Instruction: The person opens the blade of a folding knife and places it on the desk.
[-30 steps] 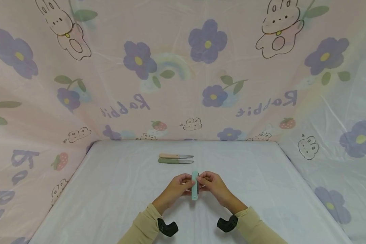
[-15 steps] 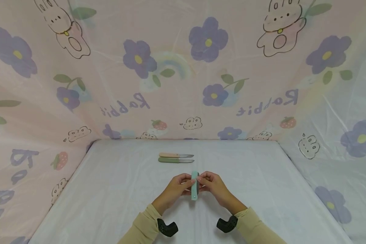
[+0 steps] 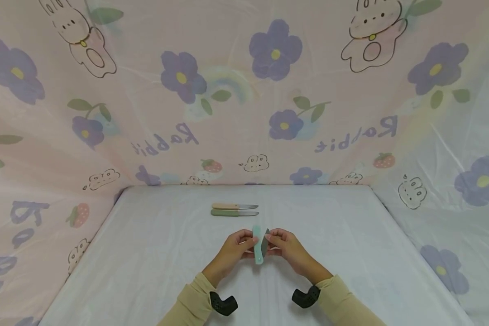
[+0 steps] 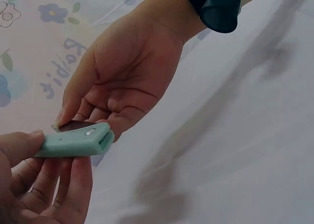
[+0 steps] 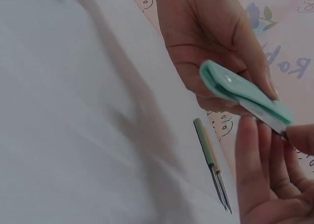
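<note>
A folding knife with a mint green handle (image 3: 257, 246) is held between the two hands above the white table. The left hand (image 3: 236, 248) grips the handle, its thumb on the near face and its fingers behind. Opposite it, the right hand (image 3: 288, 250) pinches the grey blade (image 3: 265, 243) between thumb and fingers. That blade stands at a narrow angle out of the handle, joined at the near end. In the right wrist view the blade (image 5: 262, 115) shows along the handle's slot, the right thumb (image 5: 300, 138) near its tip.
Two small knives lie side by side beyond the hands, one with a tan handle (image 3: 225, 206) and one with a green handle (image 3: 224, 212), blades toward the right. Cloth printed with flowers and rabbits (image 3: 232, 113) walls the white table (image 3: 155, 244) at the back and sides.
The blade has swung partway out of the handle as the right hand drew slightly to the right. The handle has shifted a little left in the left hand.
</note>
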The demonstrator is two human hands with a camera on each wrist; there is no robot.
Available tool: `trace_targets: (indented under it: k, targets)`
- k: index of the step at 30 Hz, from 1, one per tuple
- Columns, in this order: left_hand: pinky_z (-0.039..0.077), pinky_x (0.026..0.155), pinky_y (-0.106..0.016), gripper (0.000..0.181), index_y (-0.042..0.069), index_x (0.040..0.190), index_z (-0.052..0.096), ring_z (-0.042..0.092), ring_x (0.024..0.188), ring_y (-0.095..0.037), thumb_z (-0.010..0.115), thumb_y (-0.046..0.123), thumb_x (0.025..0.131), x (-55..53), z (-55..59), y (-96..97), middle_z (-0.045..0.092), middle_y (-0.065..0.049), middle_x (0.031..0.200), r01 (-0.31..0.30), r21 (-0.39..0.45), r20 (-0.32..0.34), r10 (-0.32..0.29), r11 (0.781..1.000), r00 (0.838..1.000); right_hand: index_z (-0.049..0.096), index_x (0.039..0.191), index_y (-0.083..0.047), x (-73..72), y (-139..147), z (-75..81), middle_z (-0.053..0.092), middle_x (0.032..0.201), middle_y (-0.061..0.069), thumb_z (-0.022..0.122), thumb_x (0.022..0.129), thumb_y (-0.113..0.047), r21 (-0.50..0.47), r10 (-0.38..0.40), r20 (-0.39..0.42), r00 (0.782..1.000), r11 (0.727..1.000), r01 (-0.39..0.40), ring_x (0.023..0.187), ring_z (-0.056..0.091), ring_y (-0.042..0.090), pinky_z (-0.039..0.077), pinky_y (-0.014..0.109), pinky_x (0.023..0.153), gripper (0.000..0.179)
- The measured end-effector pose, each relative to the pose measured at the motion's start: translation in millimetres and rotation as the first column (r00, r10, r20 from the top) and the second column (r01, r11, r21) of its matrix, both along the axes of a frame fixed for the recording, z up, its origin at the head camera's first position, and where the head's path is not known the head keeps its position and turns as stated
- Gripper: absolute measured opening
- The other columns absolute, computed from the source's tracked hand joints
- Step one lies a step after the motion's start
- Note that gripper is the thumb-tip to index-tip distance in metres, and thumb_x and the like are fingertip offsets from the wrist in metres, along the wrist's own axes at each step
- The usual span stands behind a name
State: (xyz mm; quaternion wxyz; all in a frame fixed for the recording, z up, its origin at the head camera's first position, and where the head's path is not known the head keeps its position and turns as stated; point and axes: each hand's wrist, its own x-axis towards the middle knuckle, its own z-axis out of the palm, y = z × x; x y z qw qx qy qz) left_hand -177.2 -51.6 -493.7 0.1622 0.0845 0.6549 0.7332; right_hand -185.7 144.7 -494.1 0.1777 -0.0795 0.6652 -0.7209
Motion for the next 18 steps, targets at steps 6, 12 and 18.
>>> trace_targets:
  k: [6, 12, 18]
  targets:
    - [0.055, 0.07, -0.035, 0.029, -0.004, 0.109, 0.056, 0.063, 0.078, -0.018, 0.062, 0.018, 0.091, 0.0, -3.4, -1.8, 0.064, -0.007, 0.089, 0.04, -0.025, 0.006, -0.04, 0.999, 0.999, 0.05, 0.107, 0.007, 0.3, 3.7, 1.7, 0.061, 0.092, 0.012, 0.057, 0.094, -0.021, 0.035, 0.064, -0.026, 0.998, 0.997, -0.063, 0.084, 0.06, 0.021, 0.054, 0.039, 0.076, 0.032]
    - [0.056, 0.07, -0.035, 0.029, -0.003, 0.109, 0.057, 0.063, 0.08, -0.019, 0.062, 0.018, 0.091, 1.0, -4.6, -2.1, 0.063, -0.006, 0.09, 0.038, -0.028, 0.001, -0.038, 0.999, 0.999, 0.049, 0.104, 0.016, 1.6, 2.0, 6.9, 0.062, 0.092, 0.019, 0.056, 0.094, -0.018, 0.057, 0.042, -0.024, 0.999, 0.998, -0.04, 0.08, 0.062, 0.021, 0.055, 0.037, 0.073, 0.036]
    - [0.056, 0.07, -0.035, 0.03, -0.004, 0.109, 0.057, 0.062, 0.076, -0.016, 0.062, 0.019, 0.091, 0.3, -5.8, -3.7, 0.063, -0.006, 0.09, 0.021, -0.034, 0.0, -0.021, 0.999, 1.0, 0.052, 0.101, 0.013, -1.3, 1.4, 0.6, 0.064, 0.085, 0.01, 0.061, 0.092, -0.021, 0.06, 0.018, -0.038, 0.999, 0.998, -0.016, 0.075, 0.063, 0.018, 0.056, 0.037, 0.072, 0.036]
